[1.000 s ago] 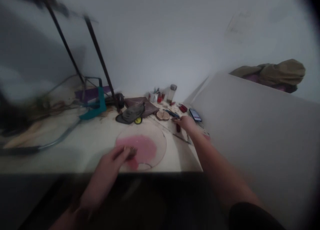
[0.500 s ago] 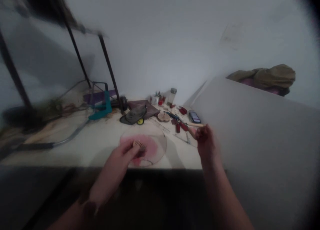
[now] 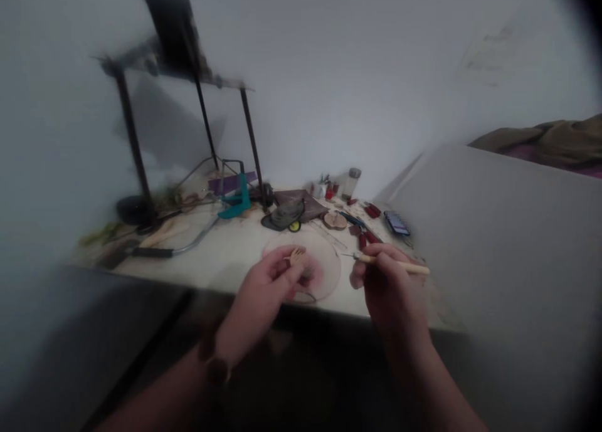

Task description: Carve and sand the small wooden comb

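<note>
Between the thumb and fingers of my left hand [image 3: 275, 278] is a small pale wooden comb-like piece [image 3: 296, 256], slotted along one side; my fingers hide part of it. My right hand [image 3: 388, 278] is closed around a wooden-handled tool [image 3: 414, 268] with a thin metal tip. That tip points left toward the wooden piece, with a gap between them. Beneath my left hand lies a round pink-stained mat [image 3: 332, 275] on the white table [image 3: 226, 256].
Behind my hands are a dark cap [image 3: 286, 214], a wood slice [image 3: 335, 220], red-handled tools [image 3: 363, 237], a phone [image 3: 396, 223] and a jar [image 3: 352, 182]. A teal-handled saw [image 3: 237, 203] and a dark-legged stand [image 3: 251, 143] are at left. A grey panel [image 3: 508, 231] rises at right.
My right hand has come nearer my left and turned, so the tool's metal tip now shows pointing left. The view has swung left. My left hand still holds the wooden piece.
</note>
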{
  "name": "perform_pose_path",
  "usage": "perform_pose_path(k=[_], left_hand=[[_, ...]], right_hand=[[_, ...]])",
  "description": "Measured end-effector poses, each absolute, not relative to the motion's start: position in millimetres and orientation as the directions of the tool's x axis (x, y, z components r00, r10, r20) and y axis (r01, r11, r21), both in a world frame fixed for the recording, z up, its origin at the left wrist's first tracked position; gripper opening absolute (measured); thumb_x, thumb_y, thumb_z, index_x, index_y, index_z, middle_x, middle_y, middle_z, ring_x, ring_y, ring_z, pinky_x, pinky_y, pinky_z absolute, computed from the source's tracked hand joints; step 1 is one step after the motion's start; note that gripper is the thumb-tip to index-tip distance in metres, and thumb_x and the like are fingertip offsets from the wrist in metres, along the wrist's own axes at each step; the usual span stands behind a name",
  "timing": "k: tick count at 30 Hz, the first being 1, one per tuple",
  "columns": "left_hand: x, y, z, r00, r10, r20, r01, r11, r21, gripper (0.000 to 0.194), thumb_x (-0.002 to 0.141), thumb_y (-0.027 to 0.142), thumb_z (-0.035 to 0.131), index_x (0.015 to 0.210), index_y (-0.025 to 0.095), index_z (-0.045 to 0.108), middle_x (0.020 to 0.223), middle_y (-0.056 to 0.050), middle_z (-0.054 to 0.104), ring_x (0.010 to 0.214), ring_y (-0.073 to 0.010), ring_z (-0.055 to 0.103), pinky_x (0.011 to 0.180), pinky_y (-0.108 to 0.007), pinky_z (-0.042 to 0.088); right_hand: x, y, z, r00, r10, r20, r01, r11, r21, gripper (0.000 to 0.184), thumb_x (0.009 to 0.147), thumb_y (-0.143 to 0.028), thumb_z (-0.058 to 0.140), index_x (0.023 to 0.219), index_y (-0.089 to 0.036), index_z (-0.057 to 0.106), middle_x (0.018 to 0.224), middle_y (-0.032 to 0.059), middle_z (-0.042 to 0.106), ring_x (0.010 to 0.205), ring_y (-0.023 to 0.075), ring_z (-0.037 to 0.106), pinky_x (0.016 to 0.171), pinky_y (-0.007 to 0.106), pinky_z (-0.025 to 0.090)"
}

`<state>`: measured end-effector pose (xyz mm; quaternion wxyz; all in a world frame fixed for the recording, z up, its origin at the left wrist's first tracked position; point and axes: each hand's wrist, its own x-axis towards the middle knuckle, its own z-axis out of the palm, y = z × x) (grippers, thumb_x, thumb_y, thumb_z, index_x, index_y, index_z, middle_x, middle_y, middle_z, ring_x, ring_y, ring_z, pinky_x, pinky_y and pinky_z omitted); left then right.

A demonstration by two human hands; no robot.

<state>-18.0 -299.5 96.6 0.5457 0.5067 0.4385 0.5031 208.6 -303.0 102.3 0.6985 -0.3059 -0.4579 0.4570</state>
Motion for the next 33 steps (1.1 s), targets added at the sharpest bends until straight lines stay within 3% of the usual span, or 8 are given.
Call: perform_pose_path(k=[3, 6, 9, 11, 15, 19, 23, 33], left_hand=[[-15, -305, 103, 0.115, 0.991, 0.068, -0.109, -0.056, 0.992, 0.061, 0.091, 0.053, 0.085, 0.141, 0.02, 0.073, 0.108, -0.01, 0.085, 0.095, -0.0291, 0.082, 0.082, -0.039, 0.066], [-16, -308, 107, 0.136, 0.981, 0.138, -0.071, -0.129, 0.989, 0.054, 0.095, 0.05, 0.081, 0.141, 0.022, 0.075, 0.107, -0.009, 0.085, 0.094, -0.028, 0.081, 0.085, -0.04, 0.066], [-20, -310, 109, 0.155, 0.966, 0.207, -0.013, -0.208, 0.978, 0.048, 0.1, 0.047, 0.077, 0.141, 0.023, 0.077, 0.103, -0.007, 0.084, 0.092, -0.0261, 0.081, 0.085, -0.038, 0.066], [-23, -311, 110, 0.175, 0.955, 0.24, 0.008, -0.245, 0.969, 0.046, 0.102, 0.045, 0.075, 0.143, 0.024, 0.077, 0.101, -0.006, 0.084, 0.09, -0.0242, 0.08, 0.084, -0.035, 0.066], [-25, -314, 110, 0.188, 0.944, 0.272, 0.036, -0.283, 0.958, 0.045, 0.106, 0.04, 0.072, 0.148, 0.023, 0.074, 0.107, -0.006, 0.083, 0.091, -0.0205, 0.079, 0.084, -0.03, 0.064], [-27, -316, 109, 0.184, 0.938, 0.295, 0.122, -0.319, 0.94, 0.043, 0.108, 0.039, 0.07, 0.149, 0.025, 0.073, 0.113, -0.006, 0.082, 0.093, -0.0191, 0.079, 0.084, -0.028, 0.063], [-30, -317, 109, 0.195, 0.917, 0.348, 0.204, -0.385, 0.9, 0.04, 0.109, 0.035, 0.068, 0.147, 0.026, 0.075, 0.108, -0.005, 0.081, 0.094, -0.0212, 0.079, 0.086, -0.03, 0.064], [-31, -321, 114, 0.218, 0.898, 0.383, 0.267, -0.432, 0.861, 0.039, 0.108, 0.037, 0.068, 0.144, 0.027, 0.077, 0.127, -0.006, 0.084, 0.111, -0.0233, 0.08, 0.101, -0.033, 0.062]], right_hand=[[205, -317, 104, 0.186, 0.907, 0.378, -0.251, 0.416, -0.874, 0.006, 0.095, -0.022, 0.075, 0.098, -0.024, 0.08, 0.075, 0.0016, 0.074, 0.065, 0.0179, 0.068, 0.062, 0.031, 0.057], [202, -334, 109, 0.139, 0.89, 0.434, -0.004, 0.439, -0.898, 0.007, 0.097, -0.027, 0.081, 0.104, -0.026, 0.082, 0.085, 0.0042, 0.079, 0.073, 0.0204, 0.073, 0.067, 0.033, 0.06], [199, -348, 121, 0.028, 0.849, 0.527, 0.24, 0.506, -0.829, 0.01, 0.1, -0.029, 0.081, 0.109, -0.031, 0.084, 0.085, 0.0029, 0.081, 0.07, 0.0203, 0.073, 0.068, 0.033, 0.062], [195, -353, 130, -0.054, 0.809, 0.586, 0.316, 0.57, -0.758, 0.013, 0.101, -0.026, 0.079, 0.109, -0.033, 0.085, 0.087, 0.0022, 0.082, 0.068, 0.0202, 0.072, 0.07, 0.034, 0.064], [186, -355, 143, -0.182, 0.72, 0.67, 0.372, 0.681, -0.631, 0.019, 0.104, -0.018, 0.068, 0.107, -0.028, 0.084, 0.092, 0.0033, 0.083, 0.076, 0.0212, 0.078, 0.076, 0.033, 0.066], [180, -354, 142, -0.18, 0.675, 0.716, 0.442, 0.706, -0.554, 0.022, 0.103, -0.014, 0.069, 0.118, -0.024, 0.082, 0.096, 0.0023, 0.086, 0.08, 0.0192, 0.082, 0.08, 0.029, 0.067], [178, -353, 138, -0.171, 0.656, 0.735, 0.477, 0.708, -0.521, 0.021, 0.1, -0.014, 0.071, 0.117, -0.023, 0.082, 0.096, 0.0025, 0.087, 0.079, 0.0189, 0.083, 0.08, 0.027, 0.068], [178, -355, 136, -0.16, 0.643, 0.749, 0.465, 0.719, -0.517, 0.021, 0.1, -0.013, 0.072, 0.116, -0.022, 0.083, 0.094, 0.0012, 0.087, 0.079, 0.017, 0.083, 0.079, 0.025, 0.068]])
